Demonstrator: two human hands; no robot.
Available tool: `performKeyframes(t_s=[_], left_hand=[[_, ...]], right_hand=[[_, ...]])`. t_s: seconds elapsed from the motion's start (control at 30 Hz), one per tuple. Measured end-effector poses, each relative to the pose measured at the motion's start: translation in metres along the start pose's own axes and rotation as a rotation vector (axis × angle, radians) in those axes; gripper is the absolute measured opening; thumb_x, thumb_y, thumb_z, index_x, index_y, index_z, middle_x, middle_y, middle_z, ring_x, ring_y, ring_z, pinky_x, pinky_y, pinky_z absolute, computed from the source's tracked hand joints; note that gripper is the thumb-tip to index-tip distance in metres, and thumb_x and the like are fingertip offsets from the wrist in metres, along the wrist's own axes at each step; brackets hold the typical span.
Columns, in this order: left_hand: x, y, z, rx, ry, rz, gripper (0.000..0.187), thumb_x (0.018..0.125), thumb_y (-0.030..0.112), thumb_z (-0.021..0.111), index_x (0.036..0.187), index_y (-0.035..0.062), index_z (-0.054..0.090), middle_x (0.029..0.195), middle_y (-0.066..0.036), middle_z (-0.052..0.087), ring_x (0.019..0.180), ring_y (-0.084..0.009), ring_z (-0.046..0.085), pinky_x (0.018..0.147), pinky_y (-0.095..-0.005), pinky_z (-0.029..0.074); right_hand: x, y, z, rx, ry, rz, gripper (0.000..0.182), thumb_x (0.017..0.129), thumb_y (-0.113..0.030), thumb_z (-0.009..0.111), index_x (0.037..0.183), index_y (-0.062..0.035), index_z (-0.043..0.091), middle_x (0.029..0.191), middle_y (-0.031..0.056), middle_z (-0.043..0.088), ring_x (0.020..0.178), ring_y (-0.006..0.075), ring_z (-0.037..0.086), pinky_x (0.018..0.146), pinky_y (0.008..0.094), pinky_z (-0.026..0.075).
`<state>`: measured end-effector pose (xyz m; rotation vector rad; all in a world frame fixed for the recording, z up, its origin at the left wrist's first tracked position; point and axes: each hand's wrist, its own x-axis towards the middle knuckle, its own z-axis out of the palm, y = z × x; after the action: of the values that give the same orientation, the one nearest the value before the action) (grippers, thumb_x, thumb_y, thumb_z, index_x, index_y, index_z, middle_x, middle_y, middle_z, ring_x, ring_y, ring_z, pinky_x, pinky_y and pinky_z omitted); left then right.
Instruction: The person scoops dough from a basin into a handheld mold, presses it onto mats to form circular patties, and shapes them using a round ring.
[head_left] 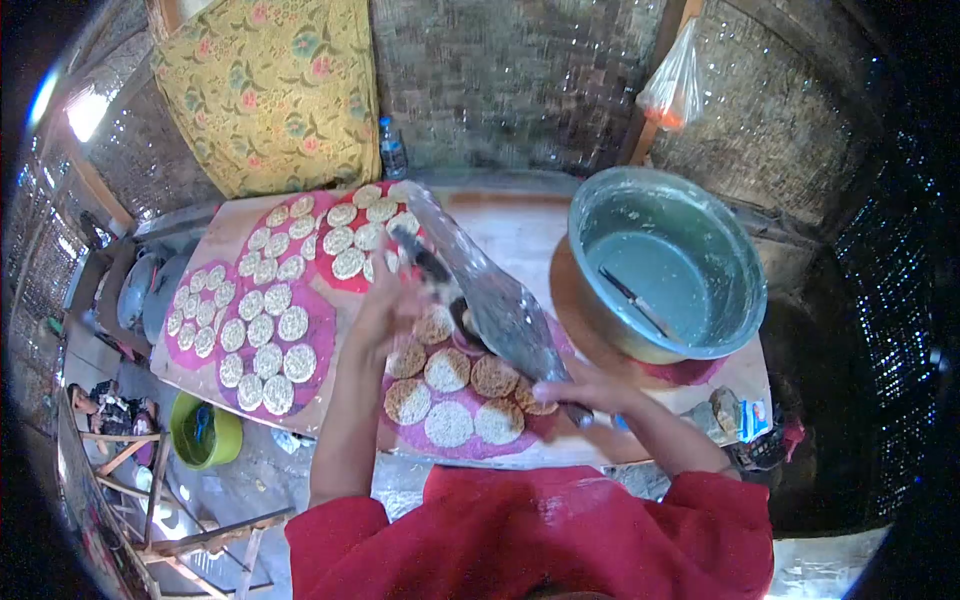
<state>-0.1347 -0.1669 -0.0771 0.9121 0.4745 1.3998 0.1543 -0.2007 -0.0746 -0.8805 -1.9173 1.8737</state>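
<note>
A long, shiny piece of clear plastic [505,300], like a bag or sheet, slants over the table. My right hand [590,390] is closed on its lower end. My left hand [390,305] is smeared by motion beside its upper part, near a dark blurred object [422,255] I cannot make out. Below the plastic, round flat cakes [448,424], some pale and some browned, lie on a pink mat [475,450]. A dark rounded thing [463,318] shows partly behind the plastic.
More pale cakes [267,360] cover pink and red mats at left. A big green basin [655,200] with a knife [637,300] inside stands at right. A water bottle [391,150] is at the back. A green bucket [228,445] is on the floor; a stone [726,408] lies near the right edge.
</note>
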Motion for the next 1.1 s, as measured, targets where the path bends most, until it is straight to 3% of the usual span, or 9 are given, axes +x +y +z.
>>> performKeyframes(t_s=[0.1, 0.2, 0.27, 0.37, 0.47, 0.6, 0.73, 0.93, 1.1], left_hand=[[0.039, 0.002, -0.020, -0.020, 0.142, 0.013, 0.066, 0.087, 0.022, 0.061, 0.136, 0.0145, 0.018, 0.115, -0.001, 0.046, 0.100, -0.0165, 0.050, 0.084, -0.0328, 0.043], [0.073, 0.016, 0.010, 0.021, 0.254, 0.090, 0.060, 0.083, 0.022, 0.065, 0.128, 0.0151, 0.026, 0.109, -0.003, 0.048, 0.098, -0.0171, 0.050, 0.081, -0.0346, 0.044], [0.090, 0.019, 0.022, 0.232, 0.432, 0.192, 0.059, 0.076, 0.021, 0.071, 0.122, 0.0098, 0.035, 0.099, -0.006, 0.052, 0.089, -0.0165, 0.053, 0.075, -0.0351, 0.046], [0.116, -0.002, -0.017, 0.243, 0.470, 0.055, 0.045, 0.072, 0.020, 0.073, 0.106, 0.0033, 0.050, 0.086, -0.007, 0.055, 0.077, -0.0170, 0.055, 0.067, -0.0333, 0.046], [0.117, -0.020, -0.035, 0.250, 0.573, -0.024, 0.028, 0.071, 0.019, 0.072, 0.087, 0.0009, 0.058, 0.077, -0.005, 0.056, 0.068, -0.0166, 0.055, 0.061, -0.0313, 0.046], [0.101, -0.033, -0.044, 0.343, 0.602, -0.016, 0.040, 0.064, 0.038, 0.073, 0.086, 0.0083, 0.059, 0.080, -0.003, 0.051, 0.070, -0.0158, 0.046, 0.055, -0.0313, 0.037], [0.105, -0.046, -0.064, 0.379, 0.621, 0.111, 0.032, 0.065, 0.035, 0.073, 0.071, 0.0082, 0.057, 0.072, -0.002, 0.054, 0.061, -0.0140, 0.044, 0.052, -0.0314, 0.035], [0.109, -0.043, -0.069, 0.242, 0.615, 0.013, 0.030, 0.067, 0.022, 0.074, 0.084, 0.0012, 0.060, 0.079, -0.006, 0.058, 0.066, -0.0161, 0.054, 0.057, -0.0303, 0.044], [0.125, -0.068, -0.085, 0.255, 0.668, 0.029, 0.030, 0.066, 0.027, 0.074, 0.077, 0.0054, 0.057, 0.071, -0.003, 0.052, 0.058, -0.0130, 0.045, 0.050, -0.0287, 0.037]], right_hand=[[0.016, -0.016, -0.005, -0.313, 0.076, 0.098, 0.093, 0.074, -0.053, 0.066, 0.138, -0.0010, 0.024, 0.124, 0.0124, 0.046, 0.109, 0.0199, 0.045, 0.094, 0.0312, 0.036], [0.032, -0.018, -0.019, -0.424, 0.153, -0.145, 0.094, 0.072, -0.055, 0.067, 0.137, 0.0000, 0.027, 0.130, 0.0148, 0.043, 0.113, 0.0207, 0.046, 0.094, 0.0318, 0.037], [0.032, -0.032, -0.027, -0.030, -0.046, 0.059, 0.080, 0.076, -0.051, 0.063, 0.133, -0.0025, 0.036, 0.085, 0.0001, 0.053, 0.076, 0.0036, 0.050, 0.062, 0.0210, 0.040], [0.048, -0.011, -0.047, 0.311, -0.073, 0.342, 0.065, 0.079, -0.049, 0.060, 0.120, -0.0001, 0.047, 0.097, 0.0072, 0.057, 0.079, 0.0106, 0.056, 0.065, 0.0254, 0.048], [0.061, 0.001, -0.043, 0.404, -0.061, 0.285, 0.051, 0.083, -0.047, 0.056, 0.112, -0.0049, 0.055, 0.091, 0.0089, 0.062, 0.069, 0.0171, 0.061, 0.063, 0.0291, 0.051], [0.074, 0.021, -0.047, 0.403, -0.083, 0.320, 0.057, 0.083, -0.045, 0.057, 0.117, -0.0001, 0.050, 0.100, 0.0131, 0.058, 0.069, 0.0193, 0.060, 0.066, 0.0303, 0.051], [0.083, 0.031, -0.044, 0.431, -0.119, 0.340, 0.051, 0.085, -0.044, 0.055, 0.114, -0.0026, 0.053, 0.091, 0.0093, 0.061, 0.067, 0.0157, 0.060, 0.060, 0.0276, 0.051], [0.092, 0.034, -0.047, 0.274, -0.069, 0.270, 0.050, 0.084, -0.048, 0.054, 0.114, -0.0080, 0.059, 0.082, 0.0058, 0.059, 0.061, 0.0144, 0.056, 0.054, 0.0254, 0.047], [0.083, 0.021, -0.055, 0.113, -0.026, 0.265, 0.049, 0.086, -0.046, 0.050, 0.114, -0.0072, 0.059, 0.081, 0.0069, 0.060, 0.063, 0.0125, 0.058, 0.055, 0.0262, 0.049]])
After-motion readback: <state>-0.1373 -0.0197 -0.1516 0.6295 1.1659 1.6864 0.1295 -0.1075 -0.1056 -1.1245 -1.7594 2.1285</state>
